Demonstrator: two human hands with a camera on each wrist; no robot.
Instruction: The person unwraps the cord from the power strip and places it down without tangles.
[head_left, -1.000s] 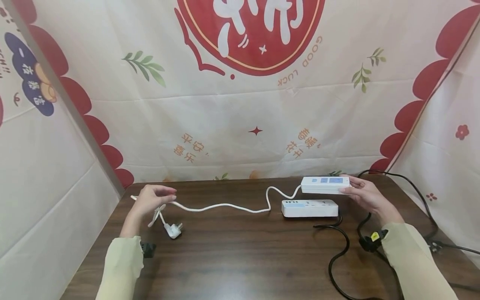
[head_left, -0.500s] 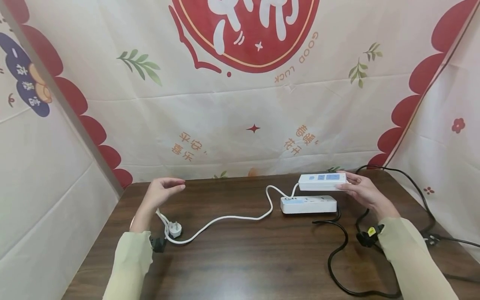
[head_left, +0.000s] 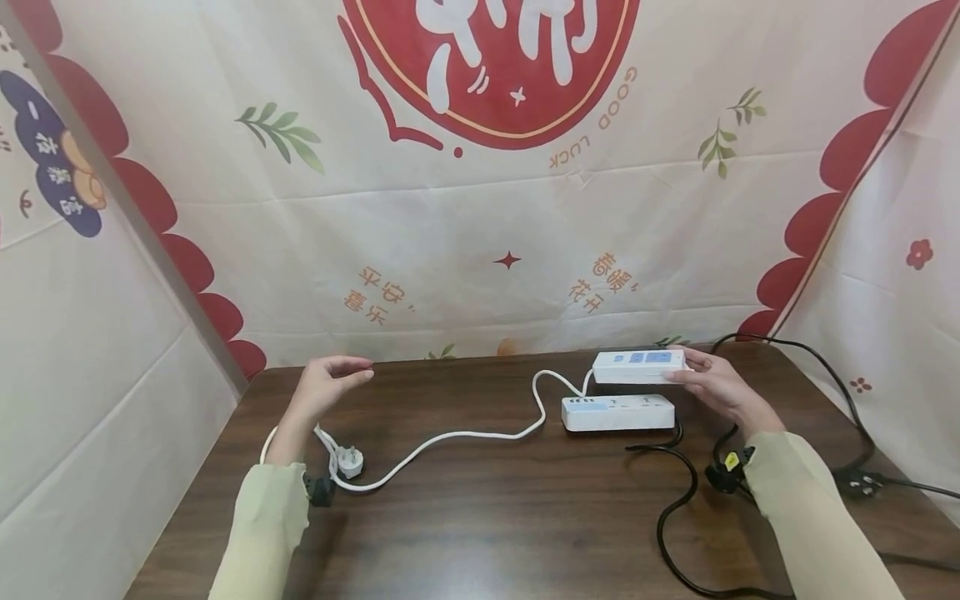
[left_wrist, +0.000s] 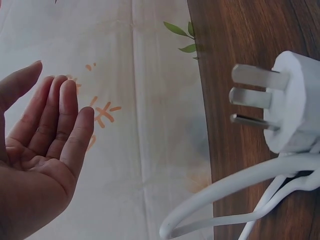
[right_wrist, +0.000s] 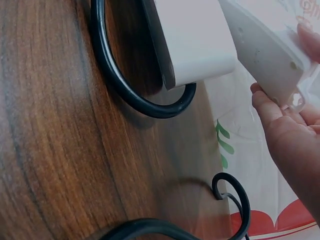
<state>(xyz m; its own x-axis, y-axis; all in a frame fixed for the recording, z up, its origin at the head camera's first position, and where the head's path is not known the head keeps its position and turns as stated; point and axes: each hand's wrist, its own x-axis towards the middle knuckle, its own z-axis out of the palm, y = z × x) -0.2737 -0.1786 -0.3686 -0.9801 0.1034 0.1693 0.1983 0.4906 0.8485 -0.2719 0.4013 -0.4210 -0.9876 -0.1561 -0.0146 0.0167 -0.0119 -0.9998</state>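
Note:
My right hand (head_left: 716, 386) pinches the right end of a white power strip (head_left: 637, 367) with blue sockets, thumb on the near side and fingers at the back. In the right wrist view the strip's (right_wrist: 267, 55) pale underside shows. Just in front, a second white power strip (head_left: 618, 414) with a black cord lies on the table. My left hand (head_left: 326, 390) is held up at the left with nothing in it, fingers loosely bent, as the left wrist view shows. Beside that wrist lies a white three-pin plug (head_left: 349, 461), its pins bare in the left wrist view.
A white cord (head_left: 480, 434) runs across the dark wooden table (head_left: 480, 533) from the held strip to the plug. Black cord (head_left: 663, 521) loops at the right, and a black plug (head_left: 858, 483) lies near the right sleeve. A printed cloth (head_left: 450, 233) hangs behind.
My left hand has risen slightly and moved right, away from the white cord, which now sags nearer with the plug turned pins up. The held strip has shifted slightly left.

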